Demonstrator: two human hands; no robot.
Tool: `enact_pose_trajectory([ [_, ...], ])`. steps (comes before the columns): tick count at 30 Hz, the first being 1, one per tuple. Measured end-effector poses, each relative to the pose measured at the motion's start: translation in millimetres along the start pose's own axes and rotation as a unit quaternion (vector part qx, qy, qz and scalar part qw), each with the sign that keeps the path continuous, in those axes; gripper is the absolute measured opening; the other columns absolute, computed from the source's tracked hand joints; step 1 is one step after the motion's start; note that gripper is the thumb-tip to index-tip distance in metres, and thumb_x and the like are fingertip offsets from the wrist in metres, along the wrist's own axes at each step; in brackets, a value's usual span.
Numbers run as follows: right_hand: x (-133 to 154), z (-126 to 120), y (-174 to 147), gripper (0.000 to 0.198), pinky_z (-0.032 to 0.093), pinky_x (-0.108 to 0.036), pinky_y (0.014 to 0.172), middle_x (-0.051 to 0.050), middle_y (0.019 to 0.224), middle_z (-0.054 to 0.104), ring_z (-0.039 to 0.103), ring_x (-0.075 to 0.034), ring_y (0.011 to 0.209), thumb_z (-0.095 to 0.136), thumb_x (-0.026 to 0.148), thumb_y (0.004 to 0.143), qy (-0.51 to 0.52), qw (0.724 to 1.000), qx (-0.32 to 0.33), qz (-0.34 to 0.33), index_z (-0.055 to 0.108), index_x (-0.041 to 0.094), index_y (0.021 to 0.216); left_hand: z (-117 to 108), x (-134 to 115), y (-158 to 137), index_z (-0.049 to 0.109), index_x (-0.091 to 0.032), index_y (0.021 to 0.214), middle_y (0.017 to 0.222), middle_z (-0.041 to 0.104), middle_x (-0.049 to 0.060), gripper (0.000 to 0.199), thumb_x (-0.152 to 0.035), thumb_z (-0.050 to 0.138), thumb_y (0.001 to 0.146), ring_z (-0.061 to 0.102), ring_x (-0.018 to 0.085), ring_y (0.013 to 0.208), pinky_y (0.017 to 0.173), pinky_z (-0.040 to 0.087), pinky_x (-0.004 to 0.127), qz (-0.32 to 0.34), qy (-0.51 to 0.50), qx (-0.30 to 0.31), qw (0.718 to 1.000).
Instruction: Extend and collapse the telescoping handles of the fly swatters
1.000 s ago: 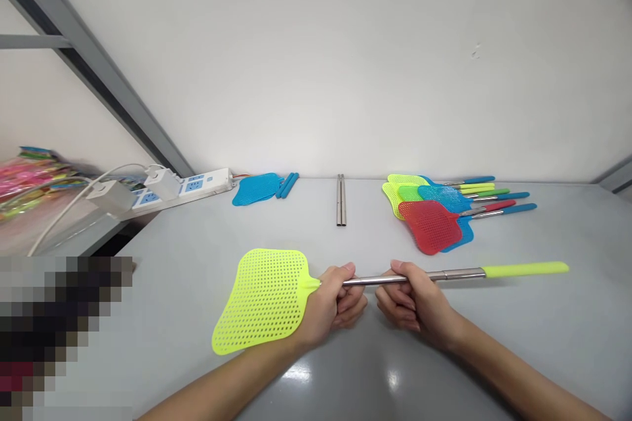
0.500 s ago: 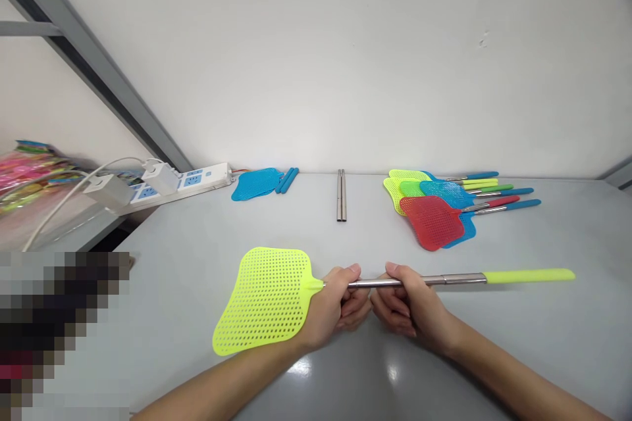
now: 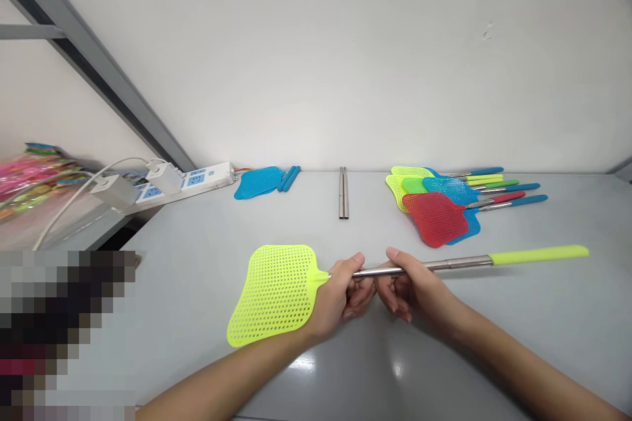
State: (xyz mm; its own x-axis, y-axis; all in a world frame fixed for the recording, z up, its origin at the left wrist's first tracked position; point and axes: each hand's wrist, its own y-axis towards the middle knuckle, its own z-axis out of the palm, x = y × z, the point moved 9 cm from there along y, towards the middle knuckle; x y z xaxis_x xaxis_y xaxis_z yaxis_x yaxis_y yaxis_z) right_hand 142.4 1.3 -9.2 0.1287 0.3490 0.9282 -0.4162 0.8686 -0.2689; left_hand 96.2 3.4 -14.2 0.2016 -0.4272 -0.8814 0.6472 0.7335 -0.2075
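Note:
A yellow-green fly swatter (image 3: pixel 276 293) with a steel telescopic rod lies across both hands above the table. My left hand (image 3: pixel 343 293) is closed around the rod just beside the perforated head. Farther along the rod, my right hand (image 3: pixel 412 286) holds it with the thumb on top and the fingers curled loosely below. The rod is drawn out, and its yellow-green grip points right, slightly raised. Behind it, two bare steel rods (image 3: pixel 343 194) lie side by side. To their left are blue swatter heads (image 3: pixel 257 183) and two blue handle sleeves (image 3: pixel 289 178).
Several fly swatters lie in an overlapping pile at the back right, a red one (image 3: pixel 434 218) on top. A white power strip (image 3: pixel 197 183) with plugged-in adapters runs along the left rear edge. Colourful wrapped goods (image 3: pixel 37 177) sit at far left. A wall (image 3: pixel 345 66) closes off the back.
The swatter's grip end has tilted upward, and the whole swatter has shifted a little right and up in view. The right hand's fingers have loosened somewhat.

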Motion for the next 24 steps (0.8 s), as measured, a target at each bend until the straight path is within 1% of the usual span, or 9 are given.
enact_pose_trajectory([
  [3,4,-3,0,0.059,0.025,-0.022,0.039,0.003,0.032,0.035,0.034,-0.007,0.031,0.028,0.05,0.082,0.009,1.0,-0.026,-0.014,0.046,0.015,0.038,-5,0,1,0.032,-0.017,0.037,0.03,0.022,-0.005,0.055,-0.048,0.027,0.082,0.023,0.006,0.032,0.04,0.017,0.023,0.023,0.014,-0.026,0.999],
  [10,6,-1,-1,0.051,0.023,-0.022,0.041,0.005,0.032,0.032,0.032,-0.007,0.033,0.036,0.046,0.082,0.028,0.999,-0.031,-0.025,0.048,0.015,0.044,-12,-13,0,0.033,-0.017,0.043,0.033,0.026,-0.005,0.053,-0.051,0.027,0.082,0.024,0.006,0.033,0.041,0.018,0.022,0.069,0.018,-0.049,0.996],
  [12,5,-2,-1,0.05,0.022,-0.021,0.041,0.005,0.033,0.031,0.031,-0.007,0.034,0.037,0.046,0.082,0.038,0.998,-0.035,-0.02,0.048,0.015,0.045,-12,-16,-1,0.034,-0.017,0.044,0.034,0.027,-0.005,0.051,-0.051,0.027,0.082,0.025,0.006,0.034,0.041,0.019,0.022,0.078,-0.003,-0.047,0.996],
  [16,6,-3,0,0.049,0.022,-0.022,0.041,0.005,0.035,0.031,0.032,-0.007,0.035,0.037,0.045,0.082,0.052,0.998,-0.031,-0.024,0.048,0.014,0.046,-7,-18,-1,0.036,-0.017,0.046,0.035,0.029,-0.005,0.048,-0.049,0.032,0.081,0.025,0.006,0.034,0.043,0.02,0.023,0.087,-0.046,-0.02,0.995],
  [19,7,-2,1,0.049,0.022,-0.022,0.042,0.005,0.035,0.031,0.032,-0.006,0.035,0.037,0.044,0.083,0.05,0.998,-0.027,-0.027,0.049,0.014,0.047,-7,-20,-2,0.036,-0.017,0.04,0.033,0.027,-0.004,0.051,-0.047,0.033,0.08,0.029,0.008,0.037,0.046,0.023,0.024,0.095,-0.024,-0.02,0.995],
  [22,8,-3,-1,0.049,0.022,-0.022,0.042,0.005,0.035,0.031,0.032,-0.007,0.036,0.036,0.045,0.083,0.05,0.998,-0.031,-0.024,0.047,0.014,0.047,-8,-20,-4,0.036,-0.017,0.035,0.034,0.028,-0.002,0.058,-0.05,0.027,0.081,0.033,0.01,0.041,0.049,0.025,0.025,0.097,0.014,-0.022,0.995],
  [24,8,-4,-1,0.049,0.022,-0.022,0.043,0.005,0.036,0.031,0.032,-0.007,0.037,0.036,0.045,0.083,0.051,0.998,-0.035,-0.022,0.047,0.014,0.047,-7,-19,-5,0.039,-0.017,0.037,0.036,0.031,-0.001,0.059,-0.052,0.024,0.082,0.033,0.01,0.042,0.049,0.025,0.025,0.089,0.031,-0.022,0.995],
])
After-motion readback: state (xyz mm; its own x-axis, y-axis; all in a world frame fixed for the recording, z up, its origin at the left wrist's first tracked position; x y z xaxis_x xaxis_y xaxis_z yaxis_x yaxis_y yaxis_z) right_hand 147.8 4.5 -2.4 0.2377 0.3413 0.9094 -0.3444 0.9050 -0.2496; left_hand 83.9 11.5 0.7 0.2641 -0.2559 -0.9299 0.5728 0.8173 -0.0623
